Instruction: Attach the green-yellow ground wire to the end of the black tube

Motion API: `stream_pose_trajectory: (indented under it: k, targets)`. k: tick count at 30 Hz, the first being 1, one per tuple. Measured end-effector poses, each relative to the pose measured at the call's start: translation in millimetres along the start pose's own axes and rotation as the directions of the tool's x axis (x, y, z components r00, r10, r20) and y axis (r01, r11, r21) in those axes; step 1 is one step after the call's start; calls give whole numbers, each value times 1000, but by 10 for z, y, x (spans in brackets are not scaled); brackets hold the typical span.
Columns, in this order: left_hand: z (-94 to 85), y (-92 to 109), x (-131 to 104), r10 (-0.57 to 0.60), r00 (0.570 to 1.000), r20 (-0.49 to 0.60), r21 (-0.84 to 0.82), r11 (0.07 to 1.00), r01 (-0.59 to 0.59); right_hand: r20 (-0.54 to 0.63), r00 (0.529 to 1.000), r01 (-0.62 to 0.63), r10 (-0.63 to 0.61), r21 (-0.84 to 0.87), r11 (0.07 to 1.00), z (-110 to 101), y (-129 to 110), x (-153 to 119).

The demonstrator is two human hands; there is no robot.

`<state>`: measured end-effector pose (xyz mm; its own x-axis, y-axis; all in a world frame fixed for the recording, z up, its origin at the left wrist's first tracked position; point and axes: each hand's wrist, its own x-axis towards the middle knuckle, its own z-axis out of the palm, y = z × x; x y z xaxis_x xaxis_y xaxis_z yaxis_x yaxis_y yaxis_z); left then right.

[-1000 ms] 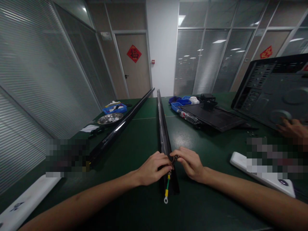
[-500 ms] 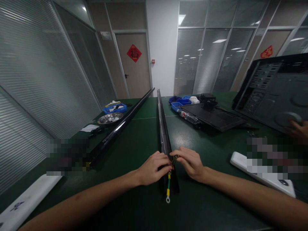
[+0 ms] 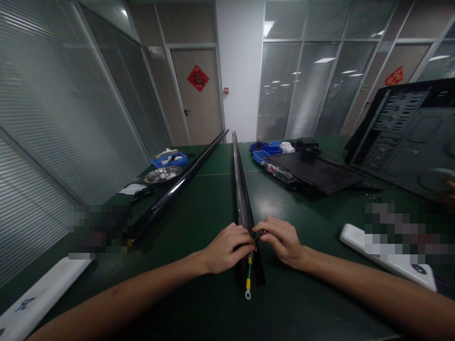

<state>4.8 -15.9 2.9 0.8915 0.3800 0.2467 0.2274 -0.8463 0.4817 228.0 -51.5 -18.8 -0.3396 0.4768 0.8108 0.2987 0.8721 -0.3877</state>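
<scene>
A long black metal channel point(image 3: 242, 199) runs away from me along the green table. My left hand point(image 3: 232, 247) is closed at its near end, fingers pinched over a small part beside a short green wire point(image 3: 249, 272) with yellow sleeves and a ring terminal; what exactly it pinches is hidden. My right hand point(image 3: 280, 239) touches the channel's right edge, thumb and fingers closed on a small metal tool point(image 3: 262, 233), perhaps a wrench. The ring end of the wire points toward me.
Another long black bar point(image 3: 170, 193) lies to the left, near a metal bowl point(image 3: 162, 174) and blue basket point(image 3: 177, 161). At right are a flat black panel point(image 3: 316, 171), a bottle point(image 3: 279, 173), a white device point(image 3: 387, 258), and a large black case point(image 3: 401, 128) with a person's hand.
The metal tool in my right hand has turned slightly, and my right fingers have shifted a little. The black case at right has moved slightly, with the other person's hand further right. My left hand holds its place.
</scene>
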Motion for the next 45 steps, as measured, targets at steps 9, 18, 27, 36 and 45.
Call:
stream_pose_trajectory:
  k: [9,18,27,36,45]
  targets:
    - [-5,-4,1,6,1000,8,0,1000,-6,-15,1000,5,-6,-14,1000,-4,-3,-2]
    - [-23,33,8,0,1000,8,2,1000,0,-26,1000,-9,9,3,1000,-8,-6,-5]
    - [-39,52,19,-12,1000,17,-9,1000,12,-39,999,-24,24,11,1000,-6,-27,13]
    - [-23,33,4,-5,1000,22,18,1000,4,-36,999,-35,35,0,999,-7,-10,-5]
    - [-24,44,11,-15,1000,9,12,1000,15,-8,1000,14,-14,-15,1000,-20,-46,9]
